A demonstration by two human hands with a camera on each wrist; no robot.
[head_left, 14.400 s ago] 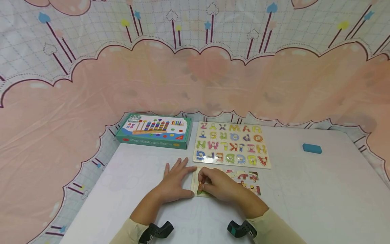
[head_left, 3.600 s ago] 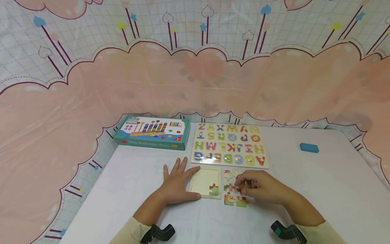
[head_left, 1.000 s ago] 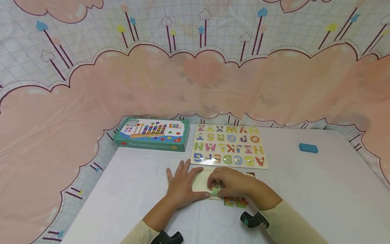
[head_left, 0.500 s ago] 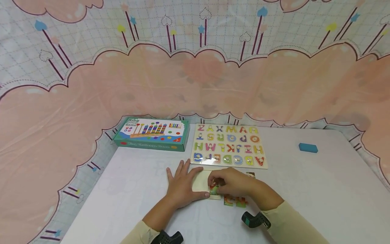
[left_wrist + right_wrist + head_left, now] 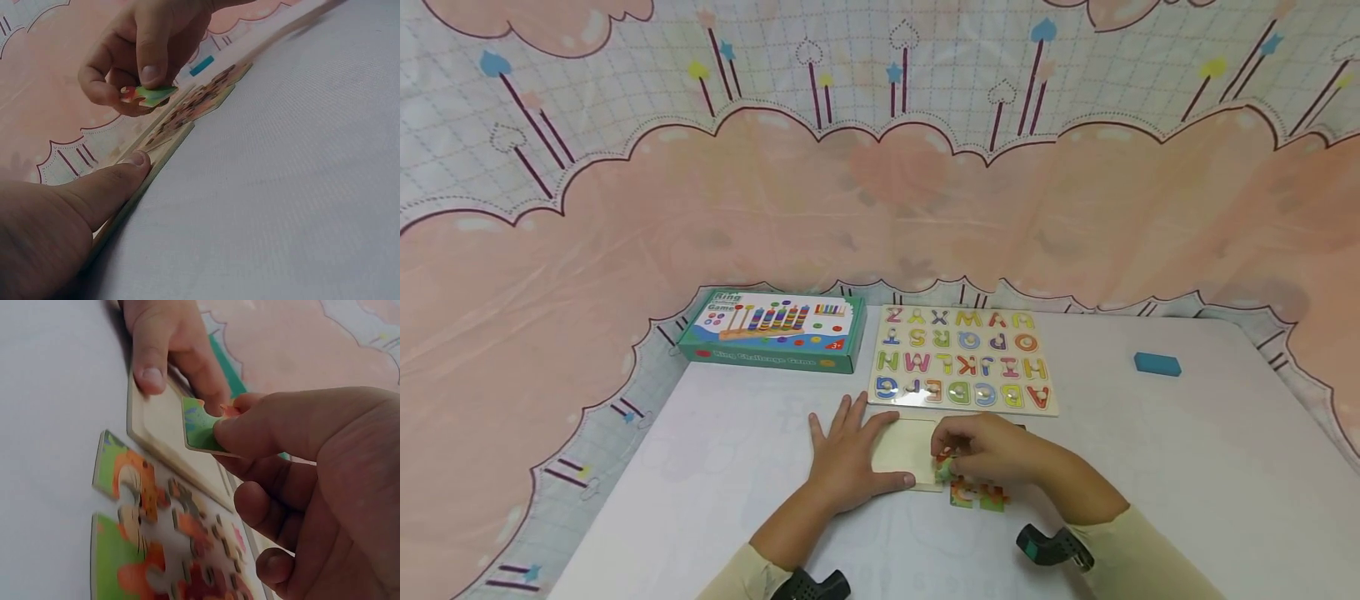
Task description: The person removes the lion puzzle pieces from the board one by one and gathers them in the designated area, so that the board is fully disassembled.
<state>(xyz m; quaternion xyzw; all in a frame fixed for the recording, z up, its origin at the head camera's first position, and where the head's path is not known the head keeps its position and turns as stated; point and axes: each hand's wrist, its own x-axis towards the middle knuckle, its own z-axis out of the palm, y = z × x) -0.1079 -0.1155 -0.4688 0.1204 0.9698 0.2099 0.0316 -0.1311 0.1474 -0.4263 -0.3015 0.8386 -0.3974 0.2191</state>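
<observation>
— Wooden, that little puzzle tray; it lies near the front edge of the table, just in front of the alphabet board.

— And the hands?

— Her left hand lies flat on the table with fingers spread, the thumb pressed along the tray's near edge. That hand grips nothing.

— The right one?

— The right hand pinches one puzzle piece between thumb and fingertips. The piece is green with a bit of orange, and it is held tilted just above the tray's right side, not lying flat in it.

— Where are the other pieces?

— Loose pieces lie on the table right beside the tray's right edge, partly under her right wrist. Up close they show orange, green and red.

— Anything else on the table?

— A green game box at the back left, touching nothing, just left of the alphabet board. A small blue block sits well apart towards the right edge. Pink and white patterned cloth hangs behind it all.
</observation>
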